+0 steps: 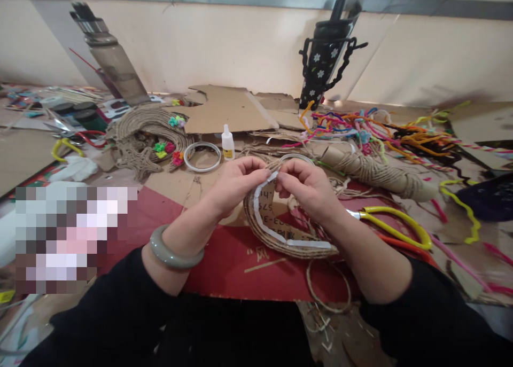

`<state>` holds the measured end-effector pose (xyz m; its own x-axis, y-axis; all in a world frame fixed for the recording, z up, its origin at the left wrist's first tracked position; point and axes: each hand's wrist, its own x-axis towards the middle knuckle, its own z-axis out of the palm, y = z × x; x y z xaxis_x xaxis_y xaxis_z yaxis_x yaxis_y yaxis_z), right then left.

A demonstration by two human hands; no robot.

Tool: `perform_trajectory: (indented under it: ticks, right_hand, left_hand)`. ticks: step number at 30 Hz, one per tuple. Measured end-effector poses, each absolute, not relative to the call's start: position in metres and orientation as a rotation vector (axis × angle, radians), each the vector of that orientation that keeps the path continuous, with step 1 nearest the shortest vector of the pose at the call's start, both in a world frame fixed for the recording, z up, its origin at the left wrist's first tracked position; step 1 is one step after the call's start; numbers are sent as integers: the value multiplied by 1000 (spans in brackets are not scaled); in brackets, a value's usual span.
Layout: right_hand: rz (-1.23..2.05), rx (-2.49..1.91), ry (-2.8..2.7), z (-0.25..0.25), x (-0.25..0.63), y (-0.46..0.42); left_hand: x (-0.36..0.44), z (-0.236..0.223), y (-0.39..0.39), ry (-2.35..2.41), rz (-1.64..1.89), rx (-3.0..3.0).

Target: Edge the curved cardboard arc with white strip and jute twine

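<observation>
A crescent of coiled jute rope (262, 231) curves over the cardboard between my hands, and strips of white tape (266, 223) line its inner edge. My left hand (242, 180) is closed, thumb and fingers pinching the crescent's upper end. Beside it, my right hand (302, 185) is closed too, its fingertips pinched at the upper end of the tape. What lies between the right fingertips is partly hidden. A loop of loose rope (328, 308) hangs below the crescent's lower right end.
A small glue bottle (228, 143) stands behind my hands, beside a tape roll (202, 157). Yellow-handled scissors (396, 225) lie right. Farther back are a rope-wound tube (380, 174), colourful pipe cleaners (368, 126), a rope piece with flowers (144, 129), a black bottle (324, 62) and a grey bottle (116, 62).
</observation>
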<state>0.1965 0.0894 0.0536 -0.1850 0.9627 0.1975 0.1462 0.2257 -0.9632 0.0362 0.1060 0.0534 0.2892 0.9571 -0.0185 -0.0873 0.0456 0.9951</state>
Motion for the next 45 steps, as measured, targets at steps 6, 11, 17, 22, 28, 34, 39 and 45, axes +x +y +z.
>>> perform_trajectory:
  ticks: [6, 11, 17, 22, 28, 34, 39, 45]
  right_hand:
    - [1021, -1113, -1573, 52, 197, 90]
    - [1036, -1096, -1565, 53, 197, 89]
    - [1095, -1086, -1460, 54, 198, 90]
    - [1103, -1078, -1454, 54, 198, 91]
    - [1106, -1066, -1461, 54, 199, 91]
    - [1106, -1071, -1475, 54, 200, 92]
    - [1087, -1121, -1386, 53, 199, 93]
    - [1050, -1060, -1208, 51, 201, 95]
  left_hand:
    - [36, 53, 106, 921, 997, 1257]
    - [36, 54, 106, 913, 995, 1251]
    - [36, 54, 105, 913, 967, 1260]
    - [38, 56, 104, 903, 937, 1303]
    - [38, 57, 103, 922, 927, 1314]
    - [38, 56, 104, 930, 914, 1319]
    - [38, 56, 103, 916, 888, 1301]
    - [38, 53, 104, 911, 895, 1285]
